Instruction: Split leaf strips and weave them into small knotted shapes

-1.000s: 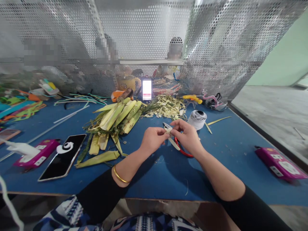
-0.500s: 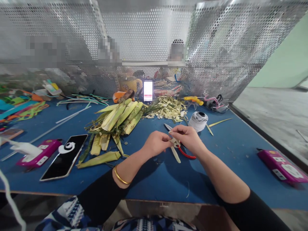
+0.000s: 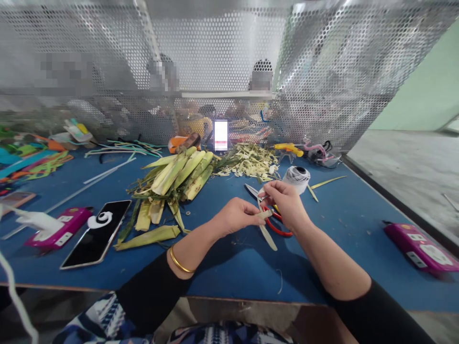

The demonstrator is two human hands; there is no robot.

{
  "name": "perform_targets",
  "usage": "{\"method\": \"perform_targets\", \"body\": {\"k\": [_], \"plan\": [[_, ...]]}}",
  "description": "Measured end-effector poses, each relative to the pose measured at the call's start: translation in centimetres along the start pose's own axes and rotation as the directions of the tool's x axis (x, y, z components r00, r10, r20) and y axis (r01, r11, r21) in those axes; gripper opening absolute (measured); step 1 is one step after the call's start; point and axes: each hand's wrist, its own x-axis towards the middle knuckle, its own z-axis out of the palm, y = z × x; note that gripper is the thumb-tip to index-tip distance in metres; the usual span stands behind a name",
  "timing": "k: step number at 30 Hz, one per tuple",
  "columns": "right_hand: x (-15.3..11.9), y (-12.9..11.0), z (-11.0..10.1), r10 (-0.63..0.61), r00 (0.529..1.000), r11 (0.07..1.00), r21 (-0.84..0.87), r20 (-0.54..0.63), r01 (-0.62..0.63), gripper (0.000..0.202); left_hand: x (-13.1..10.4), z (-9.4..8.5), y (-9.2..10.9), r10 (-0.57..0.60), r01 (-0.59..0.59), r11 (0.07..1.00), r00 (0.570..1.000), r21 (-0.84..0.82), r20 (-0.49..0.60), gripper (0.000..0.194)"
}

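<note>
Between my hands a pale corn husk strip curves in a loop, its loose tail hanging down over the table. My left hand pinches the strip with thumb and fingertips. Higher up, my right hand is closed on the upper part of the same strip, its fingers partly covering it. Beneath the hands lie red-handled scissors, blades pointing away and partly hidden. Just behind my right hand stands a spool of white thread.
Corn husks are heaped left of centre, with a pile of shredded husk behind my hands. A black phone and a purple power bank lie left; another purple power bank lies right. A perforated metal screen borders the back.
My hands have drawn slightly apart, the right one a little up and away. The strip, bunched between the fingers before, now shows as an open loop, its tail shifted right.
</note>
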Motion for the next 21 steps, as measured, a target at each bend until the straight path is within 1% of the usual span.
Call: {"method": "perform_targets", "body": {"k": [3,5,8,10,11,13,16,19,21], "plan": [[-0.1,0.3,0.2,0.023,0.999,0.999,0.034,0.042,-0.025,0.029,0.0,0.2,0.1,-0.028,0.027,1.000,0.997,-0.011,-0.067,0.035],[0.0,0.6,0.3,0.016,0.995,0.998,0.055,0.094,-0.021,0.030,0.0,0.4,0.1,-0.047,0.044,0.998,0.992,-0.035,-0.115,0.035],[0.2,0.5,0.0,-0.031,0.990,0.997,0.074,0.137,0.021,0.032,0.1,0.4,0.2,-0.082,0.062,0.991,0.982,-0.119,-0.169,0.031],[0.5,0.2,-0.4,-0.077,0.986,0.996,0.048,0.150,0.071,0.032,0.1,0.2,0.4,-0.100,0.060,0.982,0.969,-0.178,-0.224,0.029],[0.7,0.1,-0.7,-0.099,0.980,0.995,0.010,0.174,0.099,0.032,0.1,0.1,0.5,-0.107,0.057,0.979,0.961,-0.197,-0.255,0.027],[0.9,-0.3,-1.4,-0.122,0.956,0.980,-0.119,0.266,0.158,0.030,0.1,-0.3,0.6,-0.116,0.049,0.974,0.946,-0.223,-0.302,0.023],[1.2,-0.6,-2.1,-0.118,0.907,0.905,-0.332,0.404,0.266,0.025,0.2,-0.7,0.7,-0.112,0.030,0.969,0.939,-0.245,-0.327,0.021],[1.2,-0.4,-2.4,-0.129,0.888,0.835,-0.435,0.442,0.338,0.023,0.2,-0.7,0.6,-0.104,0.020,0.967,0.941,-0.253,-0.322,0.018],[1.3,-0.1,-2.3,-0.156,0.891,0.798,-0.478,0.426,0.368,0.023,0.2,-0.6,0.7,-0.113,0.034,0.967,0.946,-0.252,-0.305,0.016]]}}
